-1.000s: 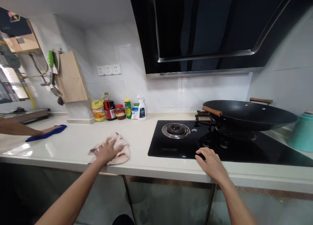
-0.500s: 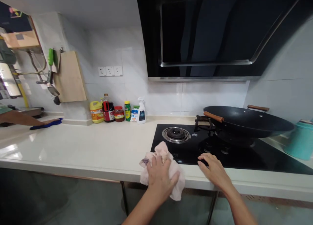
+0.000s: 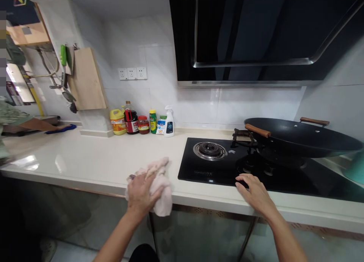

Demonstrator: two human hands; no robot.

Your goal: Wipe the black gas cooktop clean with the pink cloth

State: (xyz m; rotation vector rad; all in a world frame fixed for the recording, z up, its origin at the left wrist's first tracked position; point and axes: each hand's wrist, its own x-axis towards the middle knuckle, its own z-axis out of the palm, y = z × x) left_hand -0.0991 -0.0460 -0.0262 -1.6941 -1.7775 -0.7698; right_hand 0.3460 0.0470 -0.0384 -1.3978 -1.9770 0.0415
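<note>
Beneath my left hand (image 3: 140, 193) is a crumpled pale pink cloth (image 3: 162, 190), pressed on the white countertop (image 3: 93, 159) near its front edge. The fingers curl over the cloth, and part of it hangs past the edge. My right hand (image 3: 254, 190) rests at the front edge of the black gas stove (image 3: 224, 174), fingers apart and slightly bent, holding nothing. Just beyond that hand are the stove's knobs (image 3: 269, 170). A bare burner (image 3: 210, 151) lies on the stove's left side.
A large black wok (image 3: 301, 138) sits on the right burner under the range hood (image 3: 250, 30). Several bottles and jars, with a white spray bottle (image 3: 169, 123), line the wall. At far left, another person's arm (image 3: 40, 124) reaches to a blue cloth (image 3: 62, 129).
My left hand has moved left with the pink cloth, away from the stove's front corner onto the white counter. My right hand stays by the stove. The view has shifted slightly.
</note>
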